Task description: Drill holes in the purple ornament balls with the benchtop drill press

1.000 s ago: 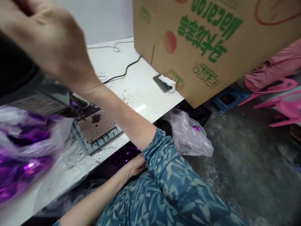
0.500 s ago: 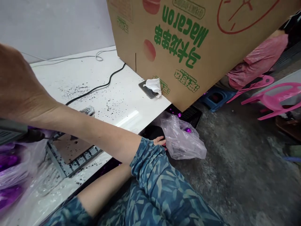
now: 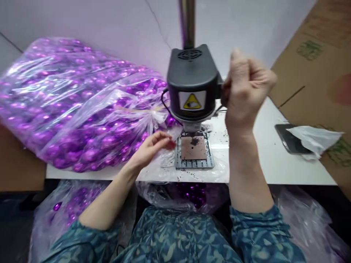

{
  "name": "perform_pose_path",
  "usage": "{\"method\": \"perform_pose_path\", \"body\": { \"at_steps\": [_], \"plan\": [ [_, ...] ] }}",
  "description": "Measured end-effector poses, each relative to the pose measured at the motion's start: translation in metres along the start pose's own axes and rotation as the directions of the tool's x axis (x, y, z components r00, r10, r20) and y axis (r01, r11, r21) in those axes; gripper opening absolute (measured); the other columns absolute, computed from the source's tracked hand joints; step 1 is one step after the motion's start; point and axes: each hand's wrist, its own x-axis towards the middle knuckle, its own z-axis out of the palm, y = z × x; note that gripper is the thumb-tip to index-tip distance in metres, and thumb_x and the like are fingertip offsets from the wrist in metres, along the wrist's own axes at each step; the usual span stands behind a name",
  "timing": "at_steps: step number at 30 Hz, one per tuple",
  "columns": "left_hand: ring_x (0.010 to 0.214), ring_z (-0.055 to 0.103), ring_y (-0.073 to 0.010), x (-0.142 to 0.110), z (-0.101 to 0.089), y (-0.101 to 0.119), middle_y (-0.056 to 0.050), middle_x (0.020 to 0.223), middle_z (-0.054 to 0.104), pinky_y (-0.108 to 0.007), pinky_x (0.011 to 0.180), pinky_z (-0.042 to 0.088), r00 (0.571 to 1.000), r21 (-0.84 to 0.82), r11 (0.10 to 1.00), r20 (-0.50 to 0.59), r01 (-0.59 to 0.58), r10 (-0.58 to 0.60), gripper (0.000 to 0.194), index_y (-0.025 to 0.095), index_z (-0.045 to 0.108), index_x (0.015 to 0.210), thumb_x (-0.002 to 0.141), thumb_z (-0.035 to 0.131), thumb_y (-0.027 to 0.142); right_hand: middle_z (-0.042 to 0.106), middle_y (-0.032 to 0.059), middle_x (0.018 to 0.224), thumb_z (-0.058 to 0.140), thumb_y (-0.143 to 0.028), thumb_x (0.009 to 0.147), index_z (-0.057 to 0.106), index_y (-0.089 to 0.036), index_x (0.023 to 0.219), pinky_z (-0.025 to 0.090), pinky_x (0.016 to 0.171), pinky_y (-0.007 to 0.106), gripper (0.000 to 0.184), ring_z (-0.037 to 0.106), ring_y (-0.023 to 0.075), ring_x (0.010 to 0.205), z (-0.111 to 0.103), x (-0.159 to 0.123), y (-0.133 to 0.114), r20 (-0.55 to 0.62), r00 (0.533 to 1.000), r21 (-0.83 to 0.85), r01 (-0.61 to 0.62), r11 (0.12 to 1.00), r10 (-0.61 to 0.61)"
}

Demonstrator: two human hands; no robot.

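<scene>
My right hand point(image 3: 245, 87) is closed around the side lever point(image 3: 225, 91) of a dark grey bench drill press point(image 3: 194, 76), which has a yellow warning label on its front. Beneath its head, a square brown board point(image 3: 193, 149) with a small dark hole lies on a slotted grey base plate point(image 3: 178, 163) strewn with black chips. Just left of that plate is my left hand point(image 3: 153, 146), thumb and fingers pinched together. Dark red shows at the fingertips; whether it is a small object or the nails, I cannot tell.
A big clear bag of shiny purple balls point(image 3: 82, 109) fills the left of the white table point(image 3: 274, 171). At right, a phone point(image 3: 292, 138) lies partly under a crumpled white tissue point(image 3: 315, 137), by a cardboard box point(image 3: 307, 76). An open plastic bag point(image 3: 214, 201) sits below the table edge.
The view has swung left from the floor and box to the drill press. My left hand has come from a plastic bag below the table's right side to beside the base plate.
</scene>
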Motion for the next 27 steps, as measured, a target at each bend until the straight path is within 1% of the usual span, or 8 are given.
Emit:
{"method": "perform_pose_path", "body": {
  "at_steps": [3, 5, 10, 13, 17, 22, 25, 27],
  "plan": [
    [0.095, 0.074, -0.0218, 0.042, -0.027, -0.020, -0.007, 0.100, 0.079, -0.040, 0.096, 0.060, 0.966, 0.191, 0.979, -0.234, -0.066, 0.111, 0.018, 0.020, 0.070, 0.107, 0.094, 0.066, 0.032, 0.034, -0.0062, 0.043, 0.065, -0.057, 0.089, 0.043, -0.020, 0.051, 0.025, 0.045, 0.026, 0.057, 0.032, 0.0036, 0.040, -0.001, -0.001, 0.000, -0.074, 0.997, 0.079, 0.027, 0.996, -0.022],
    [0.104, 0.073, -0.0246, 0.072, -0.029, -0.036, -0.009, 0.104, 0.078, -0.045, 0.104, 0.057, 0.959, 0.395, 0.917, -0.234, -0.057, 0.161, 0.019, 0.017, 0.071, 0.105, 0.091, 0.059, 0.019, 0.035, -0.0070, 0.042, 0.064, -0.041, 0.092, 0.043, -0.019, 0.051, 0.020, 0.044, 0.025, 0.051, 0.032, 0.0021, 0.037, 0.000, -0.002, -0.003, -0.077, 0.997, 0.104, 0.005, 0.995, 0.003],
    [0.138, 0.061, -0.0351, 0.124, -0.012, -0.053, -0.021, 0.156, 0.057, -0.047, 0.121, 0.045, 0.980, 0.731, 0.678, -0.071, -0.077, 0.188, 0.051, 0.016, 0.068, 0.132, 0.083, 0.065, 0.004, 0.037, -0.0074, 0.040, 0.058, -0.025, 0.093, 0.045, -0.019, 0.050, 0.016, 0.038, 0.024, 0.046, 0.033, 0.0024, 0.034, 0.000, 0.000, -0.006, -0.071, 0.997, 0.152, 0.004, 0.988, 0.007],
    [0.130, 0.066, -0.0382, 0.141, -0.007, -0.052, -0.021, 0.148, 0.062, -0.047, 0.113, 0.049, 0.989, 0.830, 0.556, -0.118, 0.049, 0.088, 0.055, 0.018, 0.063, 0.139, 0.086, 0.067, 0.006, 0.035, -0.0087, 0.039, 0.060, -0.029, 0.093, 0.044, -0.019, 0.049, 0.015, 0.036, 0.022, 0.047, 0.032, 0.0010, 0.032, -0.001, 0.002, -0.005, -0.068, 0.998, 0.134, 0.001, 0.991, 0.008],
    [0.124, 0.068, -0.0374, 0.144, -0.012, -0.051, -0.017, 0.130, 0.071, -0.045, 0.108, 0.050, 0.987, 0.842, 0.535, -0.136, 0.070, 0.084, 0.048, 0.019, 0.065, 0.136, 0.089, 0.069, 0.011, 0.034, -0.0102, 0.037, 0.065, -0.038, 0.091, 0.042, -0.018, 0.048, 0.015, 0.034, 0.018, 0.052, 0.030, 0.0002, 0.030, -0.002, 0.003, -0.002, -0.063, 0.998, 0.115, 0.010, 0.993, -0.003],
    [0.119, 0.068, -0.0324, 0.098, -0.021, -0.058, -0.014, 0.128, 0.069, -0.046, 0.108, 0.053, 0.955, 0.625, 0.775, -0.161, -0.097, 0.250, 0.055, 0.020, 0.066, 0.137, 0.083, 0.079, 0.020, 0.034, -0.0107, 0.038, 0.065, -0.041, 0.091, 0.042, -0.017, 0.050, 0.017, 0.034, 0.016, 0.053, 0.031, -0.0012, 0.030, -0.003, 0.002, 0.000, -0.037, 0.999, 0.121, 0.043, 0.992, -0.039],
    [0.113, 0.070, -0.0276, 0.060, -0.022, -0.061, -0.013, 0.128, 0.069, -0.046, 0.103, 0.058, 0.960, 0.168, 0.975, -0.214, -0.144, 0.179, 0.059, 0.019, 0.067, 0.134, 0.079, 0.085, 0.029, 0.034, -0.0110, 0.038, 0.062, -0.034, 0.093, 0.041, -0.017, 0.050, 0.017, 0.035, 0.016, 0.051, 0.032, -0.0014, 0.031, -0.002, 0.002, 0.001, -0.044, 0.998, 0.134, 0.056, 0.989, -0.051],
    [0.107, 0.072, -0.0246, 0.042, -0.019, -0.061, -0.011, 0.124, 0.072, -0.045, 0.099, 0.060, 0.988, -0.197, 0.978, -0.150, -0.068, 0.039, 0.061, 0.020, 0.067, 0.133, 0.077, 0.087, 0.033, 0.034, -0.0108, 0.038, 0.060, -0.031, 0.094, 0.042, -0.017, 0.050, 0.017, 0.036, 0.017, 0.050, 0.033, -0.0014, 0.032, -0.002, 0.003, 0.001, -0.057, 0.997, 0.142, 0.061, 0.988, -0.054]
  ]
}}
